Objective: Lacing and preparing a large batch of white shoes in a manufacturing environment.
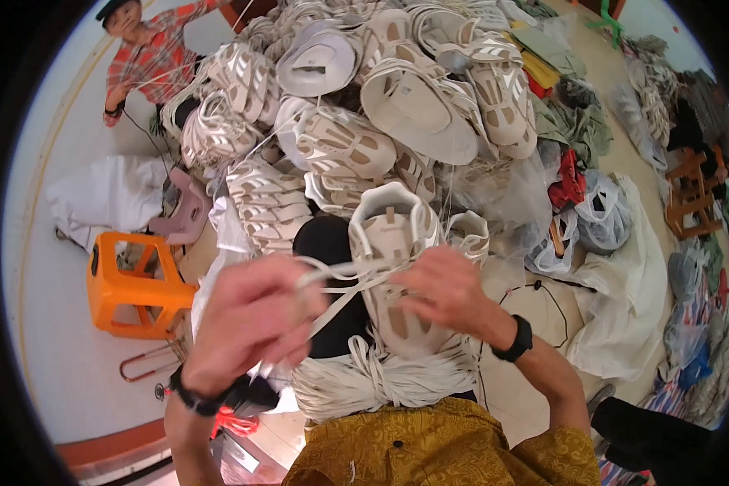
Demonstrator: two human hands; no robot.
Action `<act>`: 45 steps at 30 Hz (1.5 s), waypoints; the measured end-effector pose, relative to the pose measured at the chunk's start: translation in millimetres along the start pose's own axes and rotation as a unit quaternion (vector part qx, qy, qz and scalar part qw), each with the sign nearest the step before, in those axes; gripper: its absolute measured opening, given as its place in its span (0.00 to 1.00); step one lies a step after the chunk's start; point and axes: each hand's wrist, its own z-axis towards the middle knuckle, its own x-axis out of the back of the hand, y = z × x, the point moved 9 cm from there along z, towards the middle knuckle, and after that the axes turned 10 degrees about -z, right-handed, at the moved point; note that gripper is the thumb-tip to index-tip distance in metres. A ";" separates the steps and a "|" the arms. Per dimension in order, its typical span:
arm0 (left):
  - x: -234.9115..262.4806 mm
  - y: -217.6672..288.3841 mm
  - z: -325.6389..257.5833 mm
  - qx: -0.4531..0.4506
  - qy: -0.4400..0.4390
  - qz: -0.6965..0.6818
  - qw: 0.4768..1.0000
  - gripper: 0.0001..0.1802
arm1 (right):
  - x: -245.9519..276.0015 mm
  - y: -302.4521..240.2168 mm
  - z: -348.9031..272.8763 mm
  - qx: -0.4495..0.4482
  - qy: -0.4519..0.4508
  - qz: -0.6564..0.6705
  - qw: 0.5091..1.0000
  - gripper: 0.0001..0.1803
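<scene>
left hand (255,312), blurred: curled on pale laces (350,269). right hand (445,287): fingers pinching the same laces. one beige-and-white shoe upper (390,236): beneath the laces, toe toward the wearer; black surface (329,328) just beside it, to its left. one bundle of pale cord (389,381), near the lap. one heap of similar uppers (344,146), beyond. left: orange stool (105,283), person in checked shirt (158,61). right: white sheet (632,300), plastic bags (603,215), wooden stool (690,194), tan floor (617,154).
</scene>
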 end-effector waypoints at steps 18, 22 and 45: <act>443.3 31.3 -61.5 -0.372 0.185 -0.323 0.850 0.11 | 235.7 301.5 -115.6 -0.361 0.294 0.423 0.777 0.14; 510.4 38.5 -96.5 -0.388 0.308 -0.287 0.820 0.09 | 288.7 334.5 -161.1 -0.401 0.316 0.379 0.772 0.13; 25.7 -97.0 82.1 -0.279 -0.053 0.573 0.769 0.10 | -30.4 73.0 -16.5 -0.089 -0.144 0.013 0.985 0.11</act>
